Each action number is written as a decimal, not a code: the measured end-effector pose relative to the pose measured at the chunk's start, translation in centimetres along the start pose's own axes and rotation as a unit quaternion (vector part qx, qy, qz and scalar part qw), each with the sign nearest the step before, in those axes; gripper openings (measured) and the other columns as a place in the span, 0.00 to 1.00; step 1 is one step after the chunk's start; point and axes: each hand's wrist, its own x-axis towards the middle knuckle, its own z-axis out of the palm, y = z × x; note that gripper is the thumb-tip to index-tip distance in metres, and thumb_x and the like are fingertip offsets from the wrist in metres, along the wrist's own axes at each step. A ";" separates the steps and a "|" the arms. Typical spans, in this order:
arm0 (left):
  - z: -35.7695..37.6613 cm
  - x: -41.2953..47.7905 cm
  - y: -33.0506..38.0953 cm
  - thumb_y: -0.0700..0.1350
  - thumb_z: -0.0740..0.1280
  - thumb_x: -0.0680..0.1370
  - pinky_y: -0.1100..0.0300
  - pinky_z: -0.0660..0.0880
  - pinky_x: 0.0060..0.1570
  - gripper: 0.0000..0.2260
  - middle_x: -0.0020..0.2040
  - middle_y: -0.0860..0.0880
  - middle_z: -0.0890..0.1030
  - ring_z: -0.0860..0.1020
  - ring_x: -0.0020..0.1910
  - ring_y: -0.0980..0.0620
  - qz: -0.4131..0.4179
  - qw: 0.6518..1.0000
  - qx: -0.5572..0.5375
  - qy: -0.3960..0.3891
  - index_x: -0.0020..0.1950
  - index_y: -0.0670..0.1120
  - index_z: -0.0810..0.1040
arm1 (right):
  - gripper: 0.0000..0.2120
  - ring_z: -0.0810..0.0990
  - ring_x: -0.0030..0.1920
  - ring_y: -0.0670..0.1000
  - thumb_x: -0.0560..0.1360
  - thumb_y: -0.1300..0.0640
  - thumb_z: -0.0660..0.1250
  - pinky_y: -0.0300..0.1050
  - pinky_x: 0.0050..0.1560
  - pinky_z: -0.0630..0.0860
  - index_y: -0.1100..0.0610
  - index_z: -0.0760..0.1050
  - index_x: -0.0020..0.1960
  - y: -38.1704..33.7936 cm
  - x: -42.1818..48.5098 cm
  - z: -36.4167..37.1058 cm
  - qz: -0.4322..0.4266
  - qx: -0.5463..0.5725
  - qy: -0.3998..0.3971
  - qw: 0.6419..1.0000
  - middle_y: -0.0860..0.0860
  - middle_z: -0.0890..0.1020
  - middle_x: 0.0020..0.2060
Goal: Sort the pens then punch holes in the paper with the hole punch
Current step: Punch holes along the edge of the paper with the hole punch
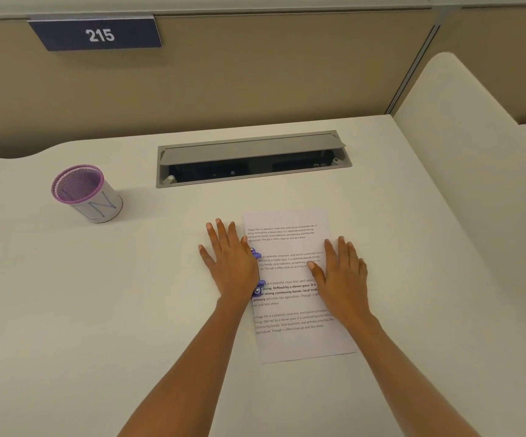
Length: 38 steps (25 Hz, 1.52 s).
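Observation:
A printed sheet of paper (290, 339) lies on the white desk (97, 310), right of centre. A purple hole punch (257, 288) sits over the sheet's left edge, mostly hidden under my left hand (231, 263), which lies flat on top of it with fingers spread. My right hand (343, 272) rests flat on the right half of the paper, fingers apart. A purple mesh pen cup (86, 192) with a white label stands at the far left of the desk; no pens show.
A grey cable tray (252, 159) with its lid raised is set into the desk behind the paper. Beige partition walls rise at the back, with a "215" sign (97, 34). A neighbouring desk (476, 127) adjoins on the right.

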 end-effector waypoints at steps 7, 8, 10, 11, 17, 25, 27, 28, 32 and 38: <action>0.9 0.2 -1.1 0.55 0.42 0.81 0.42 0.41 0.74 0.25 0.80 0.49 0.48 0.42 0.78 0.48 0.006 1.000 -0.002 0.015 0.78 0.50 0.53 | 0.35 0.53 0.77 0.60 0.77 0.35 0.41 0.63 0.74 0.54 0.53 0.52 0.78 -0.1 -0.3 2.0 0.007 -0.005 0.030 1.000 0.58 0.57 0.77; 1.2 0.4 -1.2 0.55 0.42 0.81 0.42 0.42 0.74 0.25 0.80 0.48 0.49 0.43 0.78 0.48 0.005 1.000 0.006 0.021 0.77 0.50 0.53 | 0.35 0.52 0.78 0.60 0.77 0.35 0.41 0.63 0.74 0.52 0.53 0.51 0.78 -0.1 -0.2 2.0 0.004 -0.001 0.037 0.999 0.58 0.56 0.78; 1.5 0.7 -1.0 0.55 0.43 0.82 0.41 0.42 0.74 0.24 0.80 0.48 0.50 0.44 0.79 0.47 0.001 1.000 0.006 0.024 0.77 0.50 0.54 | 0.35 0.50 0.78 0.58 0.77 0.35 0.41 0.62 0.75 0.50 0.52 0.49 0.78 0.1 0.1 2.3 0.004 0.021 0.036 0.999 0.57 0.54 0.78; 1.5 0.7 -0.9 0.55 0.44 0.82 0.41 0.42 0.74 0.24 0.80 0.48 0.50 0.45 0.79 0.47 -0.001 1.000 0.007 0.024 0.77 0.50 0.54 | 0.36 0.49 0.78 0.58 0.77 0.34 0.41 0.61 0.75 0.48 0.52 0.48 0.79 0.2 0.1 2.2 0.003 0.030 0.032 0.999 0.56 0.53 0.78; 0.5 0.6 -0.4 0.57 0.41 0.80 0.42 0.40 0.73 0.26 0.80 0.49 0.49 0.44 0.79 0.48 -0.008 1.000 -0.020 -0.015 0.77 0.51 0.54 | 0.37 0.42 0.79 0.54 0.75 0.33 0.43 0.57 0.76 0.41 0.51 0.45 0.79 0.6 -0.1 1.0 -0.003 0.110 -0.006 0.994 0.53 0.48 0.79; -4.0 0.0 -0.5 0.62 0.50 0.79 0.42 0.50 0.74 0.27 0.76 0.48 0.63 0.60 0.75 0.47 -0.062 0.974 -0.196 -0.095 0.73 0.49 0.65 | 0.32 0.55 0.77 0.56 0.79 0.44 0.59 0.55 0.75 0.57 0.55 0.54 0.77 1.4 -0.5 -2.9 0.035 0.213 -0.040 0.976 0.56 0.60 0.76; -5.6 -1.3 -1.7 0.62 0.55 0.79 0.45 0.61 0.68 0.23 0.69 0.48 0.72 0.70 0.68 0.46 -0.059 0.974 -0.194 -0.098 0.67 0.49 0.70 | 0.30 0.59 0.74 0.59 0.79 0.47 0.62 0.55 0.71 0.63 0.57 0.59 0.76 1.4 -1.1 -3.6 0.092 0.227 -0.017 0.969 0.58 0.66 0.72; -6.1 -2.0 -2.2 0.61 0.56 0.78 0.46 0.64 0.64 0.22 0.66 0.48 0.75 0.73 0.65 0.46 -0.058 0.976 -0.186 -0.100 0.65 0.49 0.72 | 0.30 0.61 0.72 0.60 0.78 0.47 0.63 0.55 0.68 0.65 0.58 0.60 0.75 1.3 -1.4 -3.7 0.115 0.217 -0.016 0.969 0.59 0.68 0.70; -7.0 -3.9 -3.2 0.61 0.60 0.77 0.52 0.71 0.55 0.18 0.58 0.51 0.79 0.77 0.53 0.49 -0.064 0.974 -0.173 -0.131 0.56 0.49 0.77 | 0.32 0.63 0.68 0.62 0.75 0.46 0.67 0.55 0.61 0.70 0.61 0.62 0.72 0.4 -2.7 -3.9 0.164 0.175 -0.038 0.970 0.61 0.69 0.65; -6.8 -4.3 -2.6 0.57 0.65 0.75 0.58 0.70 0.45 0.14 0.49 0.52 0.81 0.76 0.45 0.50 -0.095 0.959 -0.218 -0.158 0.53 0.48 0.79 | 0.30 0.66 0.64 0.62 0.72 0.45 0.71 0.54 0.56 0.71 0.64 0.67 0.64 0.1 -3.5 -3.8 0.212 0.159 -0.062 0.962 0.61 0.70 0.61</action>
